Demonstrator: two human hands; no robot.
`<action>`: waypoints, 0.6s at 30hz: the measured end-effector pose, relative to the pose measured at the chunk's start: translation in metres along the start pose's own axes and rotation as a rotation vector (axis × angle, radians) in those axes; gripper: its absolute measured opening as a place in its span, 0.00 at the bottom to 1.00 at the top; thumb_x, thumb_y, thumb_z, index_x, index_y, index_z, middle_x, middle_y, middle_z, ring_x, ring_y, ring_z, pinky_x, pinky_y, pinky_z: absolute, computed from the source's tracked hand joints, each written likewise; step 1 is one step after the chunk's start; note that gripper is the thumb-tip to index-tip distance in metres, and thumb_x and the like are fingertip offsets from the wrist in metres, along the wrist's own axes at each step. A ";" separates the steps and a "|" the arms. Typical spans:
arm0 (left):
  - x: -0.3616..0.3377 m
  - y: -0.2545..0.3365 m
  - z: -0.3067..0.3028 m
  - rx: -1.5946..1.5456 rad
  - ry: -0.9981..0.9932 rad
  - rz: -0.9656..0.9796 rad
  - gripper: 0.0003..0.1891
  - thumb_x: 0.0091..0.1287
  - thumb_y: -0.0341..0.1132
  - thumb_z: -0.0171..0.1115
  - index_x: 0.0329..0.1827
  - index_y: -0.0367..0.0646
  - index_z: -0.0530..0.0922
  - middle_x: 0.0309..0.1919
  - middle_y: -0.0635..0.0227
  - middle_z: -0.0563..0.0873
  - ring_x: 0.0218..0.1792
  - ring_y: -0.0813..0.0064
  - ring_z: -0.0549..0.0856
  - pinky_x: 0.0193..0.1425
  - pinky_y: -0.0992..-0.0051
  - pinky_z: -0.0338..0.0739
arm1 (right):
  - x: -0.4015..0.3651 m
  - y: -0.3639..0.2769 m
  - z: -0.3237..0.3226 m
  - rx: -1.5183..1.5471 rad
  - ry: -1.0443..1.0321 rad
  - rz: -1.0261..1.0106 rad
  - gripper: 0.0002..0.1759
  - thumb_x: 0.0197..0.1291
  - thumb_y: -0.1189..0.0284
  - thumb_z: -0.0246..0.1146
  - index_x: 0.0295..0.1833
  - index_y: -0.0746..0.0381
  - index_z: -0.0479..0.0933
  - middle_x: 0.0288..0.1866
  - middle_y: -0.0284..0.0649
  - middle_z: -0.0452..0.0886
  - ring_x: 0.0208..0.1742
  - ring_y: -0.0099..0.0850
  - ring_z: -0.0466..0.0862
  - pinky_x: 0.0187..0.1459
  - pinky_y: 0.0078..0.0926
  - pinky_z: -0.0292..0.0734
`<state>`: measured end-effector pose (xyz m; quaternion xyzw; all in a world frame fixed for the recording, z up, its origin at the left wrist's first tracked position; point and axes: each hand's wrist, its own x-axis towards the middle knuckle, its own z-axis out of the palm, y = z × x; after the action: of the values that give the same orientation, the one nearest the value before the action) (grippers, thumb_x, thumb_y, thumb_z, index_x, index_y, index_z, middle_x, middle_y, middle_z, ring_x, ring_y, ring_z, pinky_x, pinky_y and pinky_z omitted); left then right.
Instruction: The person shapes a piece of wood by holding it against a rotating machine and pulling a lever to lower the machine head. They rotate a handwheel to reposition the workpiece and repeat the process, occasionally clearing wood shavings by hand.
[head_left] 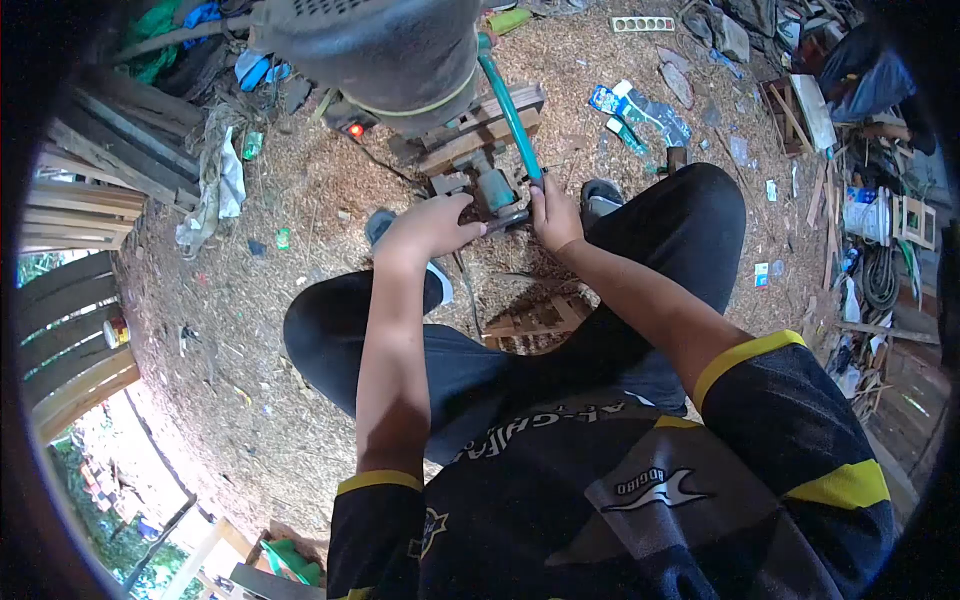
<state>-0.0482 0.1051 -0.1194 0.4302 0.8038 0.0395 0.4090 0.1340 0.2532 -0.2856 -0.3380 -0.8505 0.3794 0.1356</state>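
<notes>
My right hand [557, 215] is closed around the lower end of a long teal bar-shaped tool [512, 112]. The tool slants up and away, its top end beside a dark rounded body. Across from it, my left hand [425, 230] has its thumb and fingers closed at the end of a dark flat metal piece [507, 221]. Between both hands stands a small teal metal vise-like clamp [494, 189]. Behind the clamp lies a wooden block [480, 143].
A large dark rounded body [385, 55] with a perforated top hangs in front, near a small red light [356, 130]. Wood shavings cover the ground [270, 370]. A power strip [642, 24], plastic wrappers [640, 115], stacked planks [80, 215] and coiled cable [880, 282] lie around.
</notes>
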 end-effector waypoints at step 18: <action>0.041 -0.022 0.058 0.164 -0.113 -0.056 0.37 0.65 0.58 0.67 0.72 0.44 0.77 0.64 0.53 0.85 0.66 0.52 0.83 0.70 0.59 0.78 | 0.000 0.002 0.000 0.029 0.006 -0.004 0.16 0.78 0.57 0.53 0.54 0.60 0.70 0.36 0.60 0.84 0.37 0.63 0.84 0.41 0.63 0.76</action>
<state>-0.0349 0.1043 -0.1923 0.4409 0.7918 -0.0622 0.4180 0.1348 0.2537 -0.2869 -0.3353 -0.8452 0.3905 0.1441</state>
